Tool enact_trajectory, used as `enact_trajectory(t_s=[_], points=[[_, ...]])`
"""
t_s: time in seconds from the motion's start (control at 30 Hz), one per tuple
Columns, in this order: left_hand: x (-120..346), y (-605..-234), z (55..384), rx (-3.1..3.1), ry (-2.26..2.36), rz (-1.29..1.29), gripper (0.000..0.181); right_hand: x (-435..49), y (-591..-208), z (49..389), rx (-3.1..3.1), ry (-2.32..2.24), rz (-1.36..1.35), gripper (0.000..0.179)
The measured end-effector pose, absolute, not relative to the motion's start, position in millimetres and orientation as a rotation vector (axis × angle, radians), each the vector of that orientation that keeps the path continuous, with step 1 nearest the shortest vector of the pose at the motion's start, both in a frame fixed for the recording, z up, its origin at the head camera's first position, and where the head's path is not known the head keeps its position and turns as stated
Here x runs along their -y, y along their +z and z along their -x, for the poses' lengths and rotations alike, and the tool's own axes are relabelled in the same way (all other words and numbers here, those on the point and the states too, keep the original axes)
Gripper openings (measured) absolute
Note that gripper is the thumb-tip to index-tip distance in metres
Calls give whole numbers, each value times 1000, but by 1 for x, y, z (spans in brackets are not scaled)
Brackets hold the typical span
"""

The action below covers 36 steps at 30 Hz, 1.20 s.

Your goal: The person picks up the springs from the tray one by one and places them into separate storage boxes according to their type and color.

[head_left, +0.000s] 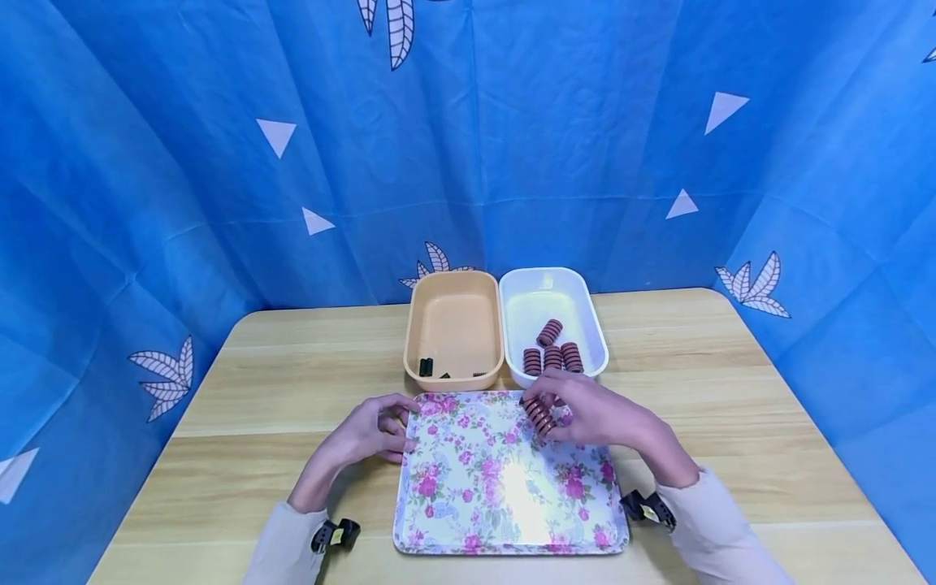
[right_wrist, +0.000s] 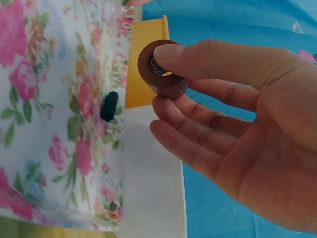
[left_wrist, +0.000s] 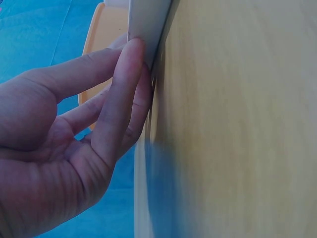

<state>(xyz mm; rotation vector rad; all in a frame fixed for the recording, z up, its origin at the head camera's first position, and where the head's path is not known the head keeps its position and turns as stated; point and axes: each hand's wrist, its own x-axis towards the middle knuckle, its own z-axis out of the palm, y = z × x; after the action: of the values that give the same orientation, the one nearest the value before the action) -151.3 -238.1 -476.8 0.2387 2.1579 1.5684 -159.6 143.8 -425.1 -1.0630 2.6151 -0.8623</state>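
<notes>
In the head view my right hand (head_left: 585, 406) pinches a brown coil spring (head_left: 539, 417) between thumb and fingers, over the upper right of a floral tray (head_left: 461, 504). The right wrist view shows the thumb at the rim of the spring's hollow end (right_wrist: 173, 89). A small dark green spring (right_wrist: 109, 106) lies on the tray in that view; in the head view I cannot make it out. My left hand (head_left: 369, 431) is at the tray's left edge. Its fingertips touch the tray's side (left_wrist: 146, 25) in the left wrist view, fingers loosely bent.
Behind the tray stand an orange bin (head_left: 457, 321) with a few small dark springs (head_left: 426, 367) and a white bin (head_left: 537, 301) with several brown springs (head_left: 550, 331). They sit side by side on a wooden table (head_left: 292, 374). A blue curtain (head_left: 548, 162) hangs behind.
</notes>
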Motion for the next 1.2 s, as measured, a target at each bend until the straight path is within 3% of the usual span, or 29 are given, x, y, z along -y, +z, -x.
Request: enact_trajectory(t_s=[1.2], points=[[240,-477,153,-2137,1587,-230,52,-194,-404,175,-2841,-1163,947,54]])
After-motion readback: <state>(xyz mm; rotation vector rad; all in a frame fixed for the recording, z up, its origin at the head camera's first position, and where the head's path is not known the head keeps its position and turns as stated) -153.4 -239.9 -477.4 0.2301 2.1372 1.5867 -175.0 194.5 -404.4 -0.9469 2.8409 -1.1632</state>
